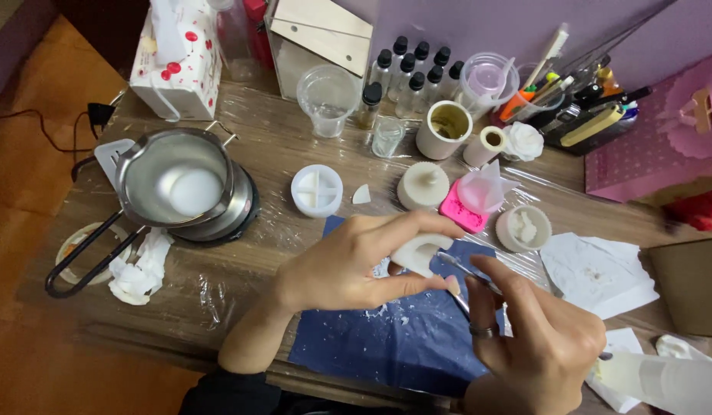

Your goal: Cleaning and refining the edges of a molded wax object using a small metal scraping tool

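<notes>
My left hand (pixel 348 261) pinches a small white wax piece (pixel 419 252) between thumb and fingers, above a dark blue sheet (pixel 387 338) dusted with white crumbs. My right hand (pixel 536 338), with a ring on one finger, grips a thin metal tool (pixel 465 270) whose tip touches the wax piece. Both hands hover over the near middle of the wooden table (pixel 294 146), which is covered in clear film.
A steel melting pot (pixel 175 180) with white wax sits on a heater at left. A round white mould (pixel 317 190), a pink mould (pixel 457 209), cups (pixel 327 96), small black-capped bottles (pixel 413 69), a tissue box (pixel 179 61) and white paper (pixel 594 273) surround the sheet.
</notes>
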